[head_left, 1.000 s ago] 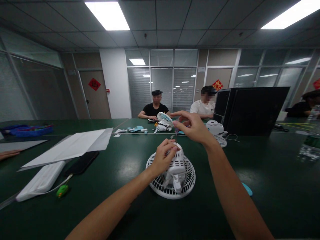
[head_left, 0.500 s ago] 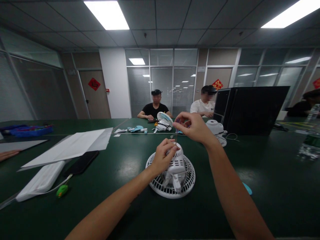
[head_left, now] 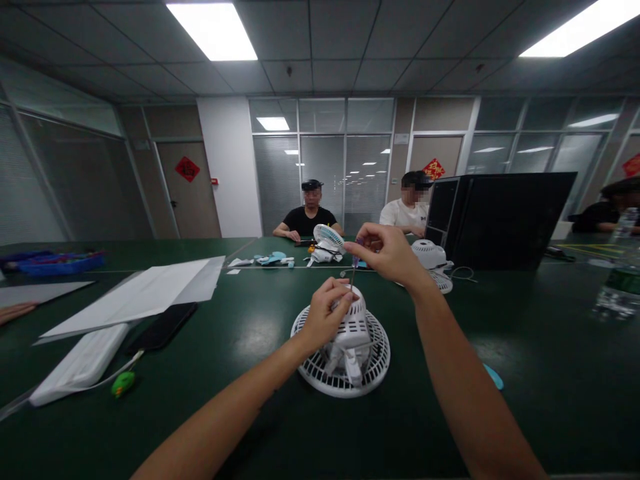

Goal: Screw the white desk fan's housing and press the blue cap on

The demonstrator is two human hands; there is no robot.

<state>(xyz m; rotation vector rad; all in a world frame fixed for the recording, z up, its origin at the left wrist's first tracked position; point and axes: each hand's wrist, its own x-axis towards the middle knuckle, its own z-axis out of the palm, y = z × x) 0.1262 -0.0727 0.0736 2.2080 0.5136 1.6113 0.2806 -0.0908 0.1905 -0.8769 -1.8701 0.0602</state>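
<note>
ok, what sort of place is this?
Probably an office or meeting room used as a shared work area: glass partitions with blinds along the back, a big green table with co-workers seated across it, and a white fan being worked on.

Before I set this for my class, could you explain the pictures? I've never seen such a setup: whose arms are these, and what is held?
There is no machine here, just a person's two bare hands. Every picture comes from one camera worn on that person's head, looking forward and down. The right hand holds a slim screwdriver nearly upright over a white fan, which rests grille-down on a green table. The left hand touches the top of the fan's housing, close to the screwdriver's shaft. To the left lie white sheets and a small green figurine; farther back sits another fan.
</note>
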